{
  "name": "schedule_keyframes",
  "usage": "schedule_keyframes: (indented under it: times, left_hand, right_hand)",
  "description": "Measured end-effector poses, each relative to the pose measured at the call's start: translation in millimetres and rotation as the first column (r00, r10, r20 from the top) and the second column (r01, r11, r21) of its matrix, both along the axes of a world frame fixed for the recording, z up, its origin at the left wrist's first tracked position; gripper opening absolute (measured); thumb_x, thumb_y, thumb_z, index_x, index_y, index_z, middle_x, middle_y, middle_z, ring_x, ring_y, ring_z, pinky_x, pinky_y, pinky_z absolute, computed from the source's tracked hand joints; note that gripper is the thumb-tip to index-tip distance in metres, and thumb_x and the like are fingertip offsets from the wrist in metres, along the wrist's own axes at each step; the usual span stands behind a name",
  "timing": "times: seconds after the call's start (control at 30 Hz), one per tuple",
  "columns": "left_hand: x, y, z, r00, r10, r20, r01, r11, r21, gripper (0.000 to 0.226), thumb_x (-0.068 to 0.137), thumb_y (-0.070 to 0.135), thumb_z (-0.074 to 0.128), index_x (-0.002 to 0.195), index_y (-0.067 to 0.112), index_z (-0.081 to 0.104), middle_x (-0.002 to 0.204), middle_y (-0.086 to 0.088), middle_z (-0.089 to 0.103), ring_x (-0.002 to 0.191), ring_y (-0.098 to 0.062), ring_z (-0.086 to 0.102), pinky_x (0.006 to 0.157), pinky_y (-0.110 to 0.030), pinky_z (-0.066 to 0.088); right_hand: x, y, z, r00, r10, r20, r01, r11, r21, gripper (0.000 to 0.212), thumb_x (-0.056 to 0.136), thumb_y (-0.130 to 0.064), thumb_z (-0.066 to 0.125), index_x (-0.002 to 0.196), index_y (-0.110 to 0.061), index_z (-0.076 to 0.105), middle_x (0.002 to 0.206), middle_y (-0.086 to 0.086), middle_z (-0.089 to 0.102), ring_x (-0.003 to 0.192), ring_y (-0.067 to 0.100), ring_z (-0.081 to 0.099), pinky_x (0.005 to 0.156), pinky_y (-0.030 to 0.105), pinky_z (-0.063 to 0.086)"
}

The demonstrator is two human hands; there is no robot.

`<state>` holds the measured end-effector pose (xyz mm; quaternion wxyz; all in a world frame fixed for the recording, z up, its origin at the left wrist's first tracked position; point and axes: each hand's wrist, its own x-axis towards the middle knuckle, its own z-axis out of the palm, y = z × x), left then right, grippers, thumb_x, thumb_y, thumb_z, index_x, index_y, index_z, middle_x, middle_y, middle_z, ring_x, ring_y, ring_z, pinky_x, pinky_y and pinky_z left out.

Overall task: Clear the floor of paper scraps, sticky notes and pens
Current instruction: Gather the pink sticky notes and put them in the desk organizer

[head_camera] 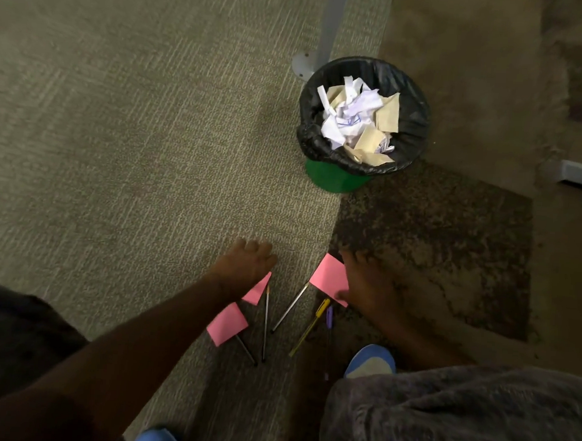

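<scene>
Three pink sticky notes lie on the carpet: one (328, 278) under the thumb side of my right hand (367, 285), one (258, 292) partly hidden beneath my left hand (247, 263), and one (227, 323) nearer to me. Several pens lie between the notes: a dark pen (246, 349), a thin upright pen (265, 323), a silver pen (290, 308), a yellow pen (309, 326) and a purple pen (329, 318). Both hands are low over the floor, palms down with fingers spread. My right thumb touches its note's edge; neither hand grips anything.
A green bin with a black liner (414, 125) stands farther ahead, holding crumpled white and tan paper (355, 117). A grey metal desk leg (330, 26) rises behind it. My blue shoes (371, 361) are near the pens. A dark carpet patch (433, 248) lies to the right.
</scene>
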<state>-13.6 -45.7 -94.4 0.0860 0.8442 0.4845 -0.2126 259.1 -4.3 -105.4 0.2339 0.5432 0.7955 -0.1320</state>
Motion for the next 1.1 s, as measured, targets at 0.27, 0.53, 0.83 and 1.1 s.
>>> schedule_keyframes:
  times: [0.27, 0.53, 0.83, 1.1]
  left_hand:
    - [-12.4, 8.1, -7.7, 0.968, 0.246, -0.043, -0.249, 0.957, -0.151, 0.055, 0.080, 0.034, 0.073, 0.124, 0.013, 0.050, 0.128, -0.009, 0.058, 0.117, -0.029, 0.056, 0.097, -0.039, 0.043]
    - [-46.3, 15.4, 24.2, 0.365, 0.927, 0.083, -0.812, 0.360, -0.459, 0.054, 0.063, 0.025, 0.089, 0.105, 0.000, 0.064, 0.108, -0.020, 0.069, 0.101, -0.034, 0.068, 0.085, -0.039, 0.056]
    - [-46.2, -63.9, 37.6, -0.198, 0.963, -0.183, -0.599, -0.267, -0.755, 0.028, 0.078, 0.022, 0.081, 0.083, 0.005, 0.061, 0.077, -0.008, 0.067, 0.065, -0.020, 0.065, 0.064, -0.030, 0.049]
    - [6.2, -95.7, 38.6, 0.353, 0.923, -0.155, -0.812, 0.220, -0.540, 0.065, 0.068, 0.035, 0.086, 0.122, 0.007, 0.062, 0.123, -0.012, 0.065, 0.113, -0.027, 0.063, 0.091, -0.036, 0.053]
  right_hand:
    - [8.6, 12.7, -13.3, 0.937, -0.294, -0.187, 0.262, 0.948, -0.180, 0.052, 0.077, -0.031, 0.083, 0.120, -0.012, 0.061, 0.119, 0.012, 0.068, 0.109, 0.029, 0.063, 0.087, 0.032, 0.047]
    - [22.1, 33.4, -9.3, 0.805, -0.448, -0.390, 0.361, 0.890, -0.278, 0.019, 0.080, -0.012, 0.080, 0.087, -0.001, 0.066, 0.081, 0.011, 0.067, 0.074, 0.026, 0.061, 0.067, 0.027, 0.048]
    - [7.2, 48.3, 12.1, 0.696, -0.473, -0.539, 0.322, 0.878, -0.354, 0.022, 0.079, -0.007, 0.080, 0.074, -0.007, 0.059, 0.072, 0.015, 0.062, 0.066, 0.020, 0.052, 0.061, 0.033, 0.034]
    - [-3.4, 47.3, 15.9, 0.629, -0.483, -0.609, 0.298, 0.874, -0.385, 0.023, 0.078, -0.002, 0.080, 0.073, -0.005, 0.058, 0.069, 0.012, 0.059, 0.067, 0.019, 0.049, 0.063, 0.034, 0.036]
